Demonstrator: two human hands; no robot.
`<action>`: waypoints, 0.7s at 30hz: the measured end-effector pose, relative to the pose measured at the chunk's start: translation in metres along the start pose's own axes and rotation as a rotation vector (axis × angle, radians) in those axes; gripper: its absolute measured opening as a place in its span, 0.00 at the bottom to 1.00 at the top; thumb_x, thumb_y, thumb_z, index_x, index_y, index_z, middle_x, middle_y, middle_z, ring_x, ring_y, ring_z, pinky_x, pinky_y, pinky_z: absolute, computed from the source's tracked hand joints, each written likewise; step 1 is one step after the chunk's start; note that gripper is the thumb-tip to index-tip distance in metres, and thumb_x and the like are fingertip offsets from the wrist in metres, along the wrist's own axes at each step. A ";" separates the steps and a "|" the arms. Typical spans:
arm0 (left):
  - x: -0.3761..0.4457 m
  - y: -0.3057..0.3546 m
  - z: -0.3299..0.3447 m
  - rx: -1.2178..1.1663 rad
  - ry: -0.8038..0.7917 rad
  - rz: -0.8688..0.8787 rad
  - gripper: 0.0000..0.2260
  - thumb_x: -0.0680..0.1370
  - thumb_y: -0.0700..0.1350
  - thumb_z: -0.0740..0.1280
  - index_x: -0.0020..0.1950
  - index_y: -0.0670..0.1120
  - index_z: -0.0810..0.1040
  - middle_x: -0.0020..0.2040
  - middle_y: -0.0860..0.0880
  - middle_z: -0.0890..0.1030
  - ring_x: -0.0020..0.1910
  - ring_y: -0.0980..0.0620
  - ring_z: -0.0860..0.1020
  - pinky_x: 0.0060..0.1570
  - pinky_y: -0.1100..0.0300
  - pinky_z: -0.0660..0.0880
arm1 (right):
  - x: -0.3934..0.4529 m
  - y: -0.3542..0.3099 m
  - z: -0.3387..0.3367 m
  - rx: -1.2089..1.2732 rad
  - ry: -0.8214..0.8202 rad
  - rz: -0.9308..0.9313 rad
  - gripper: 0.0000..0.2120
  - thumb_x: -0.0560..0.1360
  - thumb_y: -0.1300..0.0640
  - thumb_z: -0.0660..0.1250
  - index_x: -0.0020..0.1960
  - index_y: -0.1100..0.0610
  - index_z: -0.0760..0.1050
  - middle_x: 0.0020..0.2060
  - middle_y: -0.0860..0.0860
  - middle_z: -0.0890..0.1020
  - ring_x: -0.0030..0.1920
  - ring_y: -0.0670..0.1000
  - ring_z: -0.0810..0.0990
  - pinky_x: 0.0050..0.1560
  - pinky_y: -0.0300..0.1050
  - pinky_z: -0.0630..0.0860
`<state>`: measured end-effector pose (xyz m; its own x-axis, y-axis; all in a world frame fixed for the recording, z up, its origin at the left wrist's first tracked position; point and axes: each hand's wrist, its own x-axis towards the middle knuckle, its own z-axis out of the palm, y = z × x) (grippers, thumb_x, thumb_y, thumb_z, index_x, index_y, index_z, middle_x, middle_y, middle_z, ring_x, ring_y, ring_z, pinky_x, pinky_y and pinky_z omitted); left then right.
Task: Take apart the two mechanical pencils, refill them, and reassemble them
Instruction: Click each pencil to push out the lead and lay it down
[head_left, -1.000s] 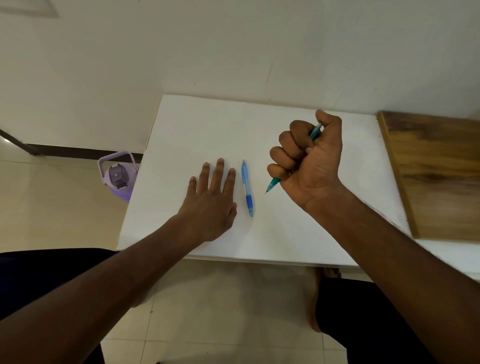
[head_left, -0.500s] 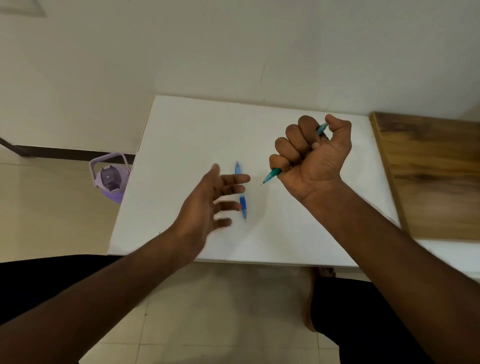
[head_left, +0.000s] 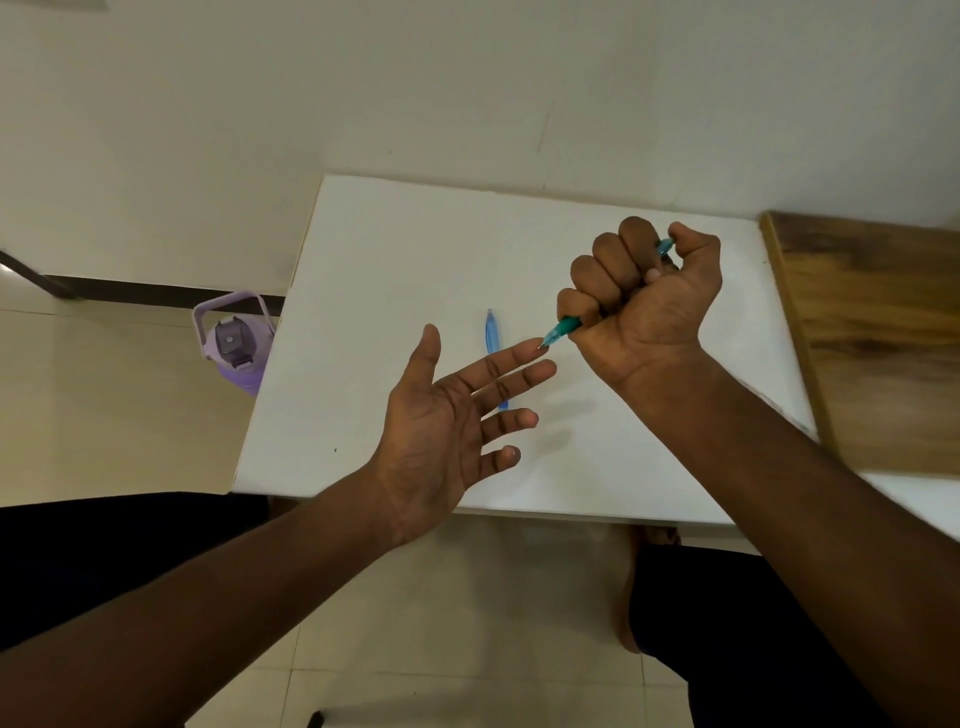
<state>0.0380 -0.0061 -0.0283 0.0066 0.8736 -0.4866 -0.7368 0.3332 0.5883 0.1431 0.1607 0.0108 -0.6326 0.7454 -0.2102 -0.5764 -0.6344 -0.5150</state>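
My right hand (head_left: 644, 301) is closed in a fist around a teal mechanical pencil (head_left: 563, 328). Its tip points down-left and its cap end shows beside my thumb. My left hand (head_left: 447, 426) is lifted above the table, palm up, fingers spread and holding nothing. Its index fingertip is right at the teal pencil's tip. A blue mechanical pencil (head_left: 492, 332) lies on the white table (head_left: 395, 270), partly hidden behind my left fingers.
A wooden board (head_left: 872, 332) adjoins the white table on the right. A purple water bottle (head_left: 234, 348) stands on the tiled floor by the table's left edge. My legs and a bare foot show below the front edge.
My left hand rose off the table, turned palm up and moved right toward the teal pencil's tip. My right fist tilted, bringing the tip toward the left fingers.
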 end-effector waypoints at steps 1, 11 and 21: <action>0.001 0.000 0.000 -0.006 -0.006 0.002 0.39 0.79 0.75 0.45 0.70 0.52 0.82 0.71 0.49 0.81 0.47 0.54 0.83 0.44 0.57 0.77 | 0.000 0.000 0.000 0.008 0.004 0.003 0.25 0.81 0.44 0.44 0.28 0.52 0.56 0.25 0.47 0.54 0.26 0.47 0.51 0.26 0.37 0.54; 0.005 -0.004 -0.002 -0.038 -0.059 0.007 0.41 0.78 0.76 0.44 0.71 0.51 0.82 0.72 0.49 0.80 0.48 0.53 0.81 0.44 0.58 0.76 | 0.003 -0.001 0.000 0.038 0.076 0.018 0.27 0.81 0.42 0.47 0.28 0.54 0.63 0.23 0.47 0.58 0.26 0.47 0.52 0.25 0.37 0.56; 0.017 0.025 -0.008 0.516 0.400 0.153 0.24 0.86 0.64 0.52 0.62 0.56 0.84 0.55 0.56 0.87 0.50 0.51 0.83 0.47 0.57 0.75 | 0.019 -0.008 0.000 -0.451 0.353 0.193 0.10 0.83 0.60 0.56 0.45 0.58 0.71 0.33 0.54 0.73 0.27 0.48 0.72 0.29 0.41 0.73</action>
<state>0.0147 0.0138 -0.0270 -0.3965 0.7592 -0.5161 -0.2910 0.4293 0.8550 0.1354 0.1798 0.0109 -0.4492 0.6976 -0.5582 -0.1439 -0.6731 -0.7254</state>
